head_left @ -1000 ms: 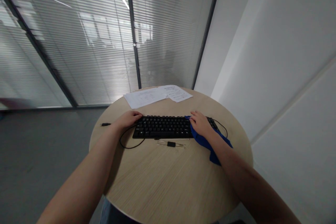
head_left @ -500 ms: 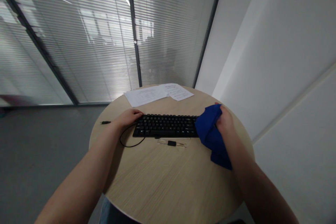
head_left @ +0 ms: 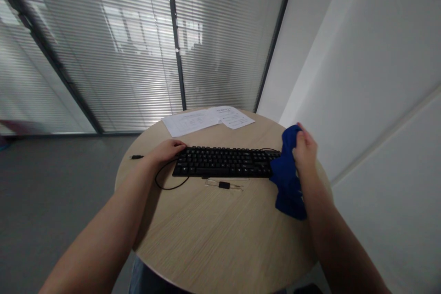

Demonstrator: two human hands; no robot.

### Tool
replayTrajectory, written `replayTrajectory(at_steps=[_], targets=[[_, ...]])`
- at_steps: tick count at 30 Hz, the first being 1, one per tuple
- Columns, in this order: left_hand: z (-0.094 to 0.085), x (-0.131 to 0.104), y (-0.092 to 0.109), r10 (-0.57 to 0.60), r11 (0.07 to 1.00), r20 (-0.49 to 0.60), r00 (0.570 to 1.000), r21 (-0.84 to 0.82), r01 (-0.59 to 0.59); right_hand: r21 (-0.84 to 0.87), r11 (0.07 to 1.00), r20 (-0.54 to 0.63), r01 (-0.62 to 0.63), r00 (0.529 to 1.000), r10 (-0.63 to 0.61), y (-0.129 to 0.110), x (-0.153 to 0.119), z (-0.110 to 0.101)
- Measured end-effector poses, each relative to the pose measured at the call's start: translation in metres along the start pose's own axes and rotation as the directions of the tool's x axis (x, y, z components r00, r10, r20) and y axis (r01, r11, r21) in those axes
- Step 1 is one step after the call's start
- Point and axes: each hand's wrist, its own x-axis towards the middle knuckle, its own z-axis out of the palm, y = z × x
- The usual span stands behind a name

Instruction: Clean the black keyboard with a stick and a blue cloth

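A black keyboard (head_left: 223,163) lies across the middle of the round wooden table. My left hand (head_left: 168,150) grips its far left corner, with the fingers closed at the edge. In my right hand (head_left: 305,150) is a bunched blue cloth (head_left: 289,188), pinched near its top and hanging down. The lower part of the cloth covers the keyboard's right end. A thin black cable (head_left: 172,188) loops out by the left end, and its USB plug (head_left: 137,157) rests to the left of my wrist.
Printed papers (head_left: 206,119) lie at the table's far side. Just in front of the keyboard is a small black piece with thin pale strands (head_left: 224,185). The round table's edge (head_left: 155,271) curves near my body; a white wall (head_left: 379,78) stands to the right.
My right hand has moved right and slightly away from me with the cloth, uncovering more of the keyboard's right end. My left hand stays at the left corner.
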Motion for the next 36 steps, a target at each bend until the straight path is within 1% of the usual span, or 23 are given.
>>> replayTrajectory(at_steps=[1, 2, 4, 5, 7, 11, 13, 15, 18, 20, 22, 24, 28, 31, 36], targets=[[0.000, 0.000, 0.000, -0.002, 1.000, 0.002, 1.000, 0.002, 0.002, -0.072, 0.997, 0.116, 0.016, 0.993, -0.008, -0.002, -0.006, 0.010], [0.000, 0.001, 0.000, -0.004, 1.000, 0.002, 1.000, 0.005, 0.004, -0.128, 0.991, 0.223, 0.036, 0.975, -0.006, -0.003, -0.012, 0.020], [0.001, 0.001, -0.001, -0.002, 1.000, -0.001, 1.000, 0.012, 0.002, -0.212, 0.974, 0.418, 0.079, 0.908, 0.017, -0.002, -0.019, 0.035], [0.001, 0.001, -0.001, 0.004, 1.000, -0.001, 1.000, 0.014, -0.004, -0.242, 0.966, 0.468, 0.094, 0.883, 0.031, -0.001, -0.021, 0.040], [0.001, 0.001, -0.001, 0.016, 1.000, -0.001, 1.000, 0.014, -0.016, -0.283, 0.954, 0.510, 0.102, 0.858, 0.059, 0.001, -0.023, 0.045], [0.001, 0.001, -0.001, 0.016, 1.000, 0.000, 1.000, 0.007, -0.016, -0.303, 0.950, 0.540, 0.078, 0.835, 0.103, 0.002, -0.024, 0.043], [0.001, 0.001, -0.002, 0.011, 1.000, -0.001, 1.000, 0.006, -0.011, -0.308, 0.946, 0.569, 0.101, 0.817, 0.098, 0.000, -0.024, 0.042], [0.001, 0.002, -0.002, 0.009, 1.000, 0.000, 1.000, 0.007, -0.009, -0.321, 0.933, 0.613, 0.163, 0.786, 0.073, -0.003, -0.025, 0.043], [0.001, 0.002, -0.003, 0.005, 1.000, -0.003, 1.000, 0.007, -0.005, -0.319, 0.895, 0.704, 0.311, 0.711, 0.004, -0.007, -0.024, 0.046], [0.001, 0.002, -0.003, 0.008, 1.000, -0.004, 1.000, 0.006, -0.008, -0.313, 0.852, 0.751, 0.420, 0.658, -0.049, -0.008, -0.024, 0.049], [0.001, 0.001, -0.002, 0.011, 1.000, 0.000, 1.000, 0.007, -0.011, -0.324, 0.801, 0.778, 0.504, 0.623, -0.077, -0.008, -0.025, 0.051], [0.000, 0.000, 0.000, 0.008, 1.000, 0.003, 1.000, 0.009, -0.008, -0.361, 0.756, 0.784, 0.546, 0.617, -0.071, -0.008, -0.026, 0.053], [0.001, 0.000, 0.000, 0.007, 1.000, 0.003, 1.000, -0.001, -0.007, -0.424, 0.706, 0.775, 0.567, 0.631, -0.041, -0.006, -0.028, 0.055], [0.002, 0.002, -0.003, 0.008, 1.000, 0.008, 1.000, -0.010, -0.008, -0.429, 0.699, 0.765, 0.572, 0.641, -0.055, -0.004, -0.027, 0.055], [0.003, 0.003, -0.004, -0.004, 1.000, -0.005, 1.000, -0.007, 0.004, -0.408, 0.727, 0.753, 0.552, 0.654, -0.075, 0.001, -0.025, 0.056]])
